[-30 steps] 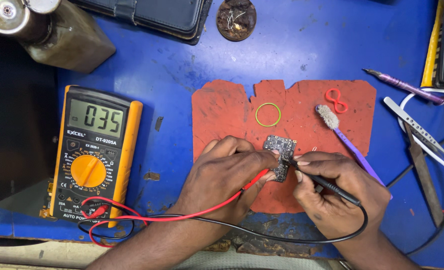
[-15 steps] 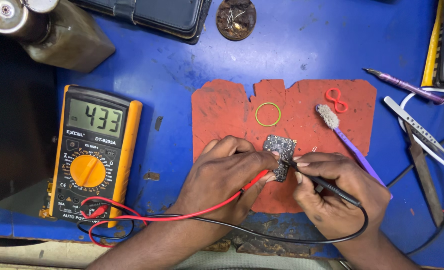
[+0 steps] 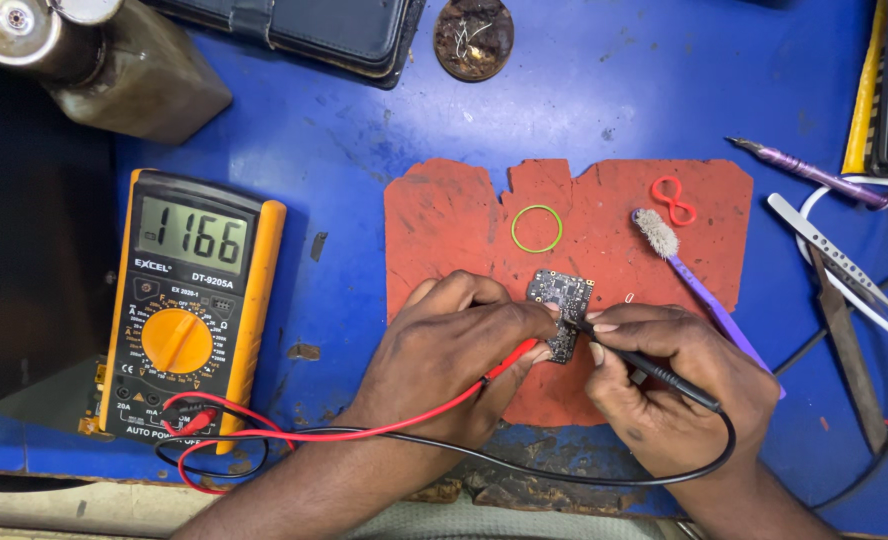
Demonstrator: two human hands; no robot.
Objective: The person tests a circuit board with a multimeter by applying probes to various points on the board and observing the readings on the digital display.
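multimeter (image 3: 186, 310) display digits changed since earlier | left hand (image 3: 454, 350) pinches red probe (image 3: 509, 360), right hand (image 3: 664, 385) grips black probe (image 3: 654, 370), both unmoved on circuit board (image 3: 560, 300) | round dish (image 3: 474, 38) holds wire scraps

Circuit board (image 3: 560, 312) on mat (image 3: 444, 215); multimeter (image 3: 189, 305) left; toothbrush (image 3: 699, 290), tweezers (image 3: 829, 250) right.

Both hands press red (image 3: 509, 362) and black probes (image 3: 654, 373) onto a small circuit board (image 3: 561, 296).

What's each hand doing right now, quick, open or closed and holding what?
Left hand: closed on the red probe, at the small circuit board.
Right hand: closed on the black probe, tip on the same board.
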